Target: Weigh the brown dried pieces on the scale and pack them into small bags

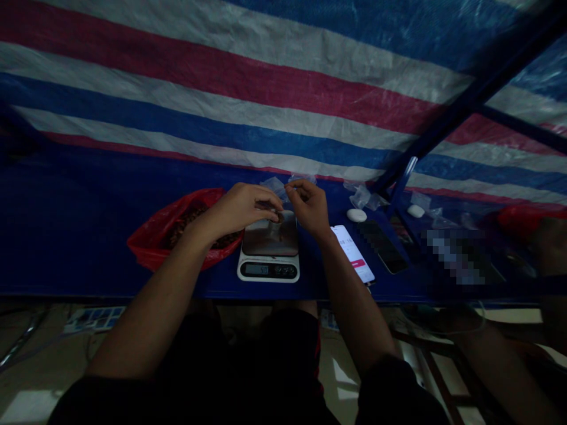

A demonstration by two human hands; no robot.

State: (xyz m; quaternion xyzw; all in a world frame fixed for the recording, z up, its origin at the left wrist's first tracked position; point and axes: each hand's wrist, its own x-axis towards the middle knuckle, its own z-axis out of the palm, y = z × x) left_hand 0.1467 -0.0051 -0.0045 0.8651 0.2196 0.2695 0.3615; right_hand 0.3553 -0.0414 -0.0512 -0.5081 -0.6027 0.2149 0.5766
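A white kitchen scale (268, 264) with a steel plate and a lit display stands before me. On its plate is a small cup-like holder (275, 225) with something brown at its top, partly covered by fingers. My left hand (241, 206) reaches over the plate from the left, its thumb and fingers curled closed at that brown top. What they pinch is too small to name. Just right of it, my right hand (309, 205) is closed, thumb and fingertips together above the plate's far right edge; anything in them is hidden. Left of the scale lies an open red plastic bag (153, 236) of small brown pieces.
Clear plastic bags (275, 188) lie behind the scale. To the right are a lit phone (354, 257), a dark phone (383, 248) and a white rounded object (357, 215). A blue metal post rises behind them. Another person's arm (551, 248) shows at far right.
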